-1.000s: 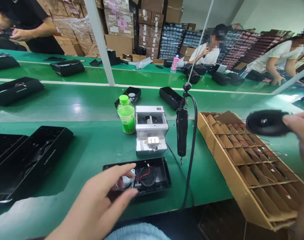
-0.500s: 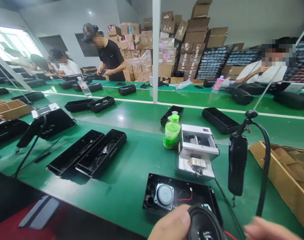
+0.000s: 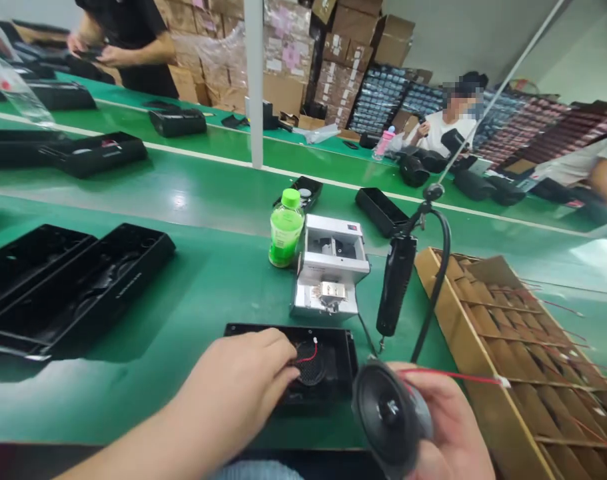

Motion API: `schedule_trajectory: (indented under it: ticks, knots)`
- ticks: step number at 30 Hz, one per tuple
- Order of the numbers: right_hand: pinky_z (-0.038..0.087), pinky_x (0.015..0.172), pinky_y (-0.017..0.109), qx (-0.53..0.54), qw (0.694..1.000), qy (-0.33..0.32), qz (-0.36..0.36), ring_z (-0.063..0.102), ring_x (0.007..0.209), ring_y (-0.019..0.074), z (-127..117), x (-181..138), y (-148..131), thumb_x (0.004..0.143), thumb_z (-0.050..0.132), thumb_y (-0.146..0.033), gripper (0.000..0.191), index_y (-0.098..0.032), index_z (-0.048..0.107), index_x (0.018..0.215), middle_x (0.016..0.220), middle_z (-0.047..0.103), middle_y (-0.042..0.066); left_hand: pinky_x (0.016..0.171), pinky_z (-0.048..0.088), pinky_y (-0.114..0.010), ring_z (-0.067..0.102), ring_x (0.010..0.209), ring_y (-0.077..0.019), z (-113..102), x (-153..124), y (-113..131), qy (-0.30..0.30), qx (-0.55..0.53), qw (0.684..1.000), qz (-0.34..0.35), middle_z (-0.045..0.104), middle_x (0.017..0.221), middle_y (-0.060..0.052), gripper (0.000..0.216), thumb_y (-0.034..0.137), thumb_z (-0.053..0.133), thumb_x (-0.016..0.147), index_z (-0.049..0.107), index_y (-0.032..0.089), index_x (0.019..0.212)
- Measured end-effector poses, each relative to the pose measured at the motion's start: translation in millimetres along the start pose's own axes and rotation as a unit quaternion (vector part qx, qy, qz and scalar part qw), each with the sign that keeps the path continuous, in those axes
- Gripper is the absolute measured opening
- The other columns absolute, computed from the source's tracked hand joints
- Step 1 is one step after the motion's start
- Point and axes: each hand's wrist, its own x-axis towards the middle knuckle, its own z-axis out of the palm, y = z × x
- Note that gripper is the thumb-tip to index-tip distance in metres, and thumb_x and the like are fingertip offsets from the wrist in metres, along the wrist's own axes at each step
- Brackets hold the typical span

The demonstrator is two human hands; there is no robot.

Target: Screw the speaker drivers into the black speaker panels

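Observation:
In my right hand (image 3: 448, 420) is a round black speaker (image 3: 389, 412), its cone turned toward the left. A red wire with a white plug trails from it to the right. My left hand (image 3: 248, 373) reaches into the black speaker housing (image 3: 333, 380) lying on the table. Its fingers are curled together beside a short red wire (image 3: 310, 357); what they grip is hidden. The hand covers the left part of the housing, and a round mesh grille (image 3: 310, 370) shows right of the fingertips.
A white machine (image 3: 330, 267) and a green bottle (image 3: 286, 230) stand behind the housing. A black electric screwdriver (image 3: 397, 283) hangs to their right. At the right is a divided cardboard box (image 3: 483, 340) with wires. Black housings (image 3: 98, 287) lie left. Co-workers stand or sit across the table.
The view has swung right and down. My left hand has gone into the housing, where a mounted speaker was visible before. The held speaker is now in my right hand, with its wire stretched out.

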Motion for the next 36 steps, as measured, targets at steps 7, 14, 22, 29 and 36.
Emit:
schedule_trajectory:
  ticks: [7, 14, 22, 29, 36]
  knots:
    - [0.065, 0.099, 0.029, -0.136, 0.98, -0.131, -0.061, 0.074, 0.122, 0.0197, -9.4, 43.8, -5.7, 0.097, 0.077, -0.027, 0.038, -0.036, 0.069, 0.133, 0.131, 0.073, 0.006, 0.062, 0.054, -0.037, 0.079, 0.071, -0.0327, 15.1, 45.1, 16.5, -0.087, 0.142, 0.986, 0.024, 0.079, 0.08, -0.005, 0.016, 0.007, 0.071, 0.091, 0.072, 0.02, 0.1]
    - [0.066, 0.094, 0.032, -0.269, 0.906, -0.328, 0.004, 0.076, 0.113, 0.0155, 9.2, 70.7, -20.5, 0.098, 0.068, -0.019, 0.044, -0.044, 0.064, 0.134, 0.137, 0.069, -0.002, 0.062, 0.05, -0.033, 0.082, 0.08, -0.0261, 8.5, 21.0, -13.3, -0.015, 0.099, 0.994, -0.033, 0.084, 0.096, 0.0, 0.032, 0.013, 0.057, 0.1, 0.06, 0.024, 0.13]
    - [0.06, 0.108, 0.046, -0.332, 0.823, -0.459, 0.027, 0.071, 0.12, 0.0202, 31.4, 103.2, -18.3, 0.103, 0.072, -0.027, 0.025, -0.035, 0.069, 0.126, 0.136, 0.072, -0.004, 0.065, 0.044, -0.037, 0.067, 0.076, -0.0231, 14.3, 3.4, -37.3, 0.107, 0.098, 0.977, 0.155, 0.079, 0.088, 0.001, 0.03, 0.0, 0.056, 0.091, 0.073, 0.025, 0.091]
    - [0.063, 0.091, 0.048, -0.386, 0.773, -0.503, -0.001, 0.071, 0.107, 0.0252, 37.2, 96.5, -2.5, 0.101, 0.075, -0.024, 0.027, -0.032, 0.065, 0.124, 0.128, 0.071, -0.003, 0.072, 0.045, -0.04, 0.074, 0.09, -0.0248, -4.1, 0.3, -48.0, 0.101, 0.13, 0.966, 0.198, 0.084, 0.112, -0.004, 0.016, 0.012, 0.068, 0.099, 0.077, 0.021, 0.109]
    - [0.063, 0.088, 0.048, -0.402, 0.756, -0.515, -0.034, 0.073, 0.115, 0.0283, 34.2, 94.4, 6.2, 0.102, 0.074, -0.029, 0.032, -0.03, 0.061, 0.131, 0.139, 0.069, 0.001, 0.071, 0.048, -0.039, 0.079, 0.083, -0.0219, -10.5, 4.5, -49.1, 0.058, 0.136, 0.97, 0.193, 0.086, 0.114, -0.003, 0.032, 0.006, 0.06, 0.098, 0.078, 0.023, 0.117]
